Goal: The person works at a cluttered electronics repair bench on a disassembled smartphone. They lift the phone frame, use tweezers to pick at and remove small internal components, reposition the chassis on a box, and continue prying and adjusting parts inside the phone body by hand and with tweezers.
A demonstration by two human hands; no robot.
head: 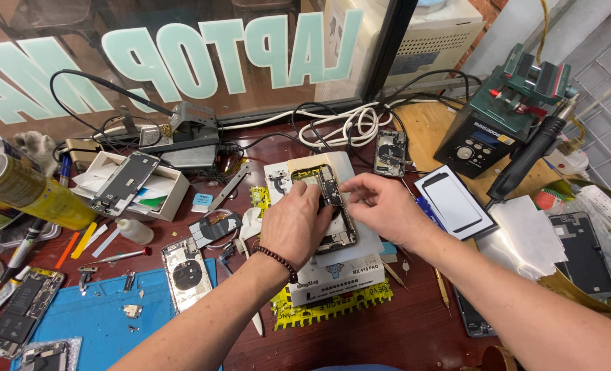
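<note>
Hands meet over an opened phone that lies with its circuitry facing up on a white heating pad, near the middle of the dark red worktop. The left hand, a bead bracelet on its wrist, lies curled over the phone's left edge and holds it down. The right hand pinches at the phone's upper right edge with thumb and fingertips; whether it holds a tool I cannot tell. Left of the phone, a blue mat carries a bare phone back shell. Right of the phone lies a white screen protector card, and beyond it a soldering station.
</note>
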